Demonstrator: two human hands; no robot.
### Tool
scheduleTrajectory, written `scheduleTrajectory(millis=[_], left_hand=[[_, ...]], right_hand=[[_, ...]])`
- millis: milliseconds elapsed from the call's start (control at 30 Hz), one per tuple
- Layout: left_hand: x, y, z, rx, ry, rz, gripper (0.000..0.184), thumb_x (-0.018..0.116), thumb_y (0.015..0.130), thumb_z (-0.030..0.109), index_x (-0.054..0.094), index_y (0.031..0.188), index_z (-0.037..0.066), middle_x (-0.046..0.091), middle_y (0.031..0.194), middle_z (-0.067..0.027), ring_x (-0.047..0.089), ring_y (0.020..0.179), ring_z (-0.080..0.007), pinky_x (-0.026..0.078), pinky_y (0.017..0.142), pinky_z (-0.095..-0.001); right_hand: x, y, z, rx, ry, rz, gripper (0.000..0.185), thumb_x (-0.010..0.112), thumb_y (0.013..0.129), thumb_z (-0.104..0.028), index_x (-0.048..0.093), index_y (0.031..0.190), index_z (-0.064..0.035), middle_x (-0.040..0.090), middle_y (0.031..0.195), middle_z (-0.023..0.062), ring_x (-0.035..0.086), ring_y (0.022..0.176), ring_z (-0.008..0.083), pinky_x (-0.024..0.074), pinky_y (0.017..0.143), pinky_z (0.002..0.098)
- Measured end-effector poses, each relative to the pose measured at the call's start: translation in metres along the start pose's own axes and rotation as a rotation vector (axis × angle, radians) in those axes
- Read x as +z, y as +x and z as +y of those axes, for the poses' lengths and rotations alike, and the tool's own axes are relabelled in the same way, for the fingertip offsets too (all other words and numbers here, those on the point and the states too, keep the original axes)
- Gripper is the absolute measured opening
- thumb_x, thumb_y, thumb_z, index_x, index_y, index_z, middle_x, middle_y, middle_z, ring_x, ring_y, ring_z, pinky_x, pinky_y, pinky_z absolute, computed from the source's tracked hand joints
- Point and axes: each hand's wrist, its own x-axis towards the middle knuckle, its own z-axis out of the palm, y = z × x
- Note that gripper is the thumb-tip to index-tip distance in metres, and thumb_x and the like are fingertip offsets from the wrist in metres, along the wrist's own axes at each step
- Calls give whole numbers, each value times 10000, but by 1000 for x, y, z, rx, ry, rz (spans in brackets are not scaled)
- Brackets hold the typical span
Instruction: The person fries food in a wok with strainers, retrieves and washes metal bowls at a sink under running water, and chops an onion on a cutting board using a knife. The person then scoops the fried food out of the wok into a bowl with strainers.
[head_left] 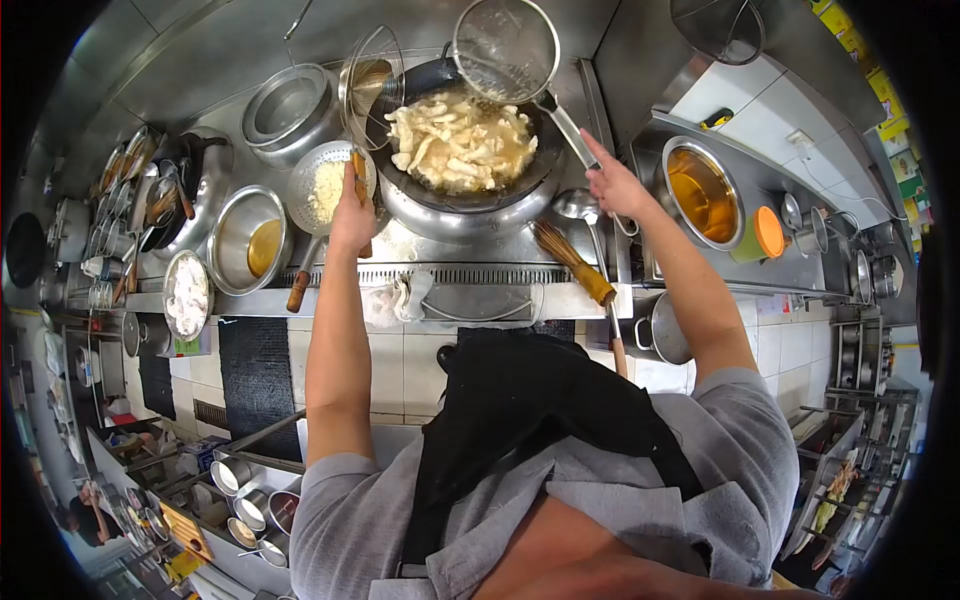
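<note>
Closed around a wooden handle, my left hand (350, 220) holds a wire skimmer (375, 80) at the left rim of the wok (545, 180). My right hand (614, 186) grips the metal handle of a round fine-mesh strainer (507, 50), raised over the wok's far side. Pale battered strips (450, 140) lie in bubbling oil in the wok. Just left of my left hand, a perforated ladle (304, 185) holds yellowish crumbs (328, 190). A metal ladle (577, 204) lies below my right hand.
Left of the wok stand a metal bowl (225, 250) with some oil and a lidded pot (287, 105). A bamboo brush (575, 262) rests at the stove's front edge. On the right are a pot of amber oil (700, 190) and a green container (755, 238).
</note>
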Motion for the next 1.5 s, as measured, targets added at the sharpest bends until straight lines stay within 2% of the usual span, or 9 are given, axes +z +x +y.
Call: scheduleTrajectory(millis=[167,200,333,400,533,700,933,1300,1500], left_hand=[[-15,-8,30,14,276,7,811,449,842,-16,110,1562,139,594,1182,-332,612,1040,-453,480,903,-480],[-13,-5,26,11,273,7,811,449,842,-16,110,1562,139,594,1182,-332,612,1040,-453,480,903,-480],[-1,1,25,47,393,-37,837,424,816,-38,87,1559,147,596,1139,-363,611,1052,-458,479,906,-495],[2,-2,37,-48,405,-153,821,410,810,-34,85,1547,124,602,1132,-361,608,1055,-468,469,927,-504],[18,5,39,17,405,-166,828,423,800,-36,72,1541,86,625,1069,-354,624,1003,-473,477,912,-502],[34,6,51,57,461,-222,852,453,786,-47,70,1539,69,610,1089,-362,623,1001,-469,485,895,-502],[36,-3,39,104,350,-85,789,434,820,-43,101,1532,26,577,1157,-369,596,1055,-479,463,936,-496],[65,10,18,42,-75,-47,814,498,884,39,43,1556,100,622,1062,-348,622,966,-472,476,871,-484],[53,11,42,160,70,90,823,490,873,23,32,1553,95,617,1075,-341,618,970,-472,482,866,-490]], right_hand=[[-31,23,17,-241,-742,314,792,472,920,8,95,1564,-255,642,794,184,648,619,272,509,501,406],[-34,15,-3,-83,-773,245,846,472,873,44,65,1565,-223,670,905,256,691,695,335,524,517,435],[-38,-4,-42,136,-750,45,818,468,905,3,42,1567,-220,641,788,202,647,576,289,517,490,398],[-38,-10,-50,410,-303,-187,746,430,963,-60,38,1568,-251,552,677,85,526,465,178,464,449,329],[-27,9,-27,539,122,-373,653,379,1036,-133,43,1561,-327,404,635,-30,318,454,61,336,422,248],[32,67,43,353,624,-461,624,419,1038,-154,128,1550,-358,345,641,-43,276,468,59,281,410,216],[112,45,58,111,935,-244,627,446,1029,-120,166,1545,-338,395,668,-24,283,476,68,308,408,231],[45,-4,10,-47,529,-57,699,404,1008,-26,115,1562,-340,396,670,-8,316,515,79,337,433,244],[29,8,-8,-47,199,73,737,442,985,-34,110,1561,-353,409,652,-6,348,498,98,357,426,271]])
